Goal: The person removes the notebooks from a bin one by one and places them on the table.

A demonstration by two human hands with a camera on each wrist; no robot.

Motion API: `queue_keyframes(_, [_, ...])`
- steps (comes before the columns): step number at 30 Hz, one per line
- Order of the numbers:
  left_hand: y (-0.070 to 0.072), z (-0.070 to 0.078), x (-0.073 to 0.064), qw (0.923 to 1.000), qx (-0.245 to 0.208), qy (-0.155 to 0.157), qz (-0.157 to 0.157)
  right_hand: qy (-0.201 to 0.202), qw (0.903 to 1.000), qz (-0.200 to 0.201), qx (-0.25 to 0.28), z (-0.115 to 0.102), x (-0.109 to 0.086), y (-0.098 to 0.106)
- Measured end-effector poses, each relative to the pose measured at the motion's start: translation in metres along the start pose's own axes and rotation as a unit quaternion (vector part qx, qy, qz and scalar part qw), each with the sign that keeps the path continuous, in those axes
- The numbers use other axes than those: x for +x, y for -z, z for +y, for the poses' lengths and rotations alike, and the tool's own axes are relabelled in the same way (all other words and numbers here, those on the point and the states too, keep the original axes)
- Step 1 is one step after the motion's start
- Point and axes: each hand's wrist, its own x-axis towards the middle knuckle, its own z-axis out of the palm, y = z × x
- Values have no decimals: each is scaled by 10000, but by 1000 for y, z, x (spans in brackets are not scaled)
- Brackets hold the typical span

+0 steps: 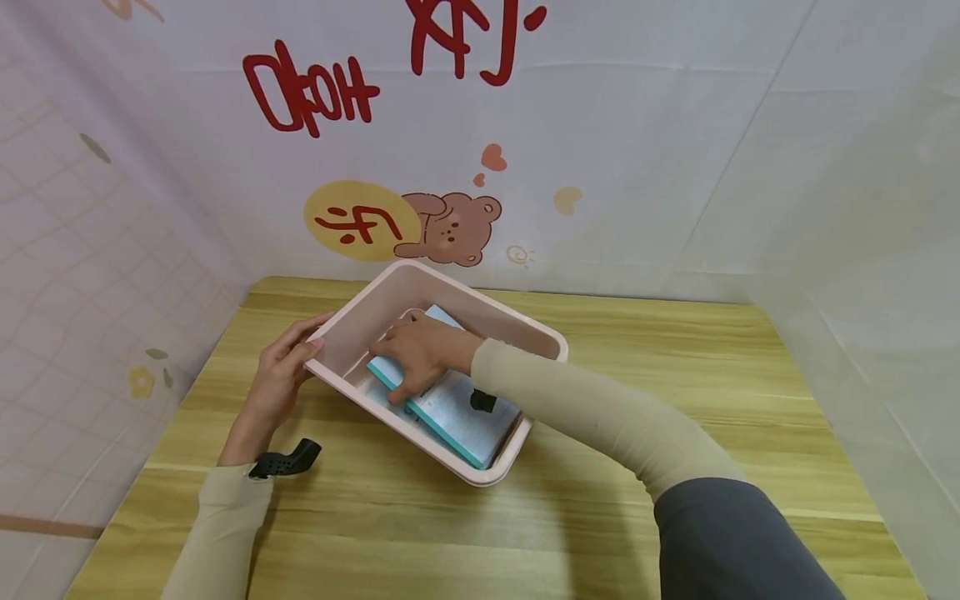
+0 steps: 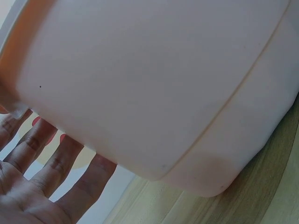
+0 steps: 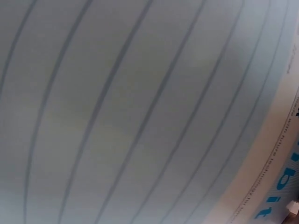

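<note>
A pale pink plastic bin is set at an angle on the table. At its left corner my left hand grips the rim, thumb on top. In the left wrist view, the fingers of that hand reach along the bin's outer wall. Inside the bin lies a light-blue book with a teal edge. My right hand holds its left end, thumb at the teal edge and fingers spread across to the far side. Up close, the right wrist view shows the book's striped cover and blue lettering.
Another light-blue surface shows beneath the book, partly hidden. The wood-grain table meets a white printed backdrop behind the bin. A dark wrist device is on my left wrist.
</note>
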Motion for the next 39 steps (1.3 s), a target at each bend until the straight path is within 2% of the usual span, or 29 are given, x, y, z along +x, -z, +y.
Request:
queue_keyframes(6, [1, -1, 0, 10000, 30, 28, 17, -1, 9990, 352, 274, 3, -3, 9])
queue_keyframes(13, [1, -2, 2, 10000, 28, 44, -26, 32, 9959, 857, 277, 6, -8, 21])
queue_keyframes(26, [1, 1, 1, 9999, 86, 131, 26, -327, 9936, 1017, 378, 3, -21, 54])
queue_keyframes(32, [0, 0, 2, 9997, 122, 226, 45, -368, 9905, 1245, 442, 3, -30, 60])
queue_keyframes(39, [1, -1, 4, 9998, 75, 179, 34, -453, 9847, 1596, 528, 7, -46, 74])
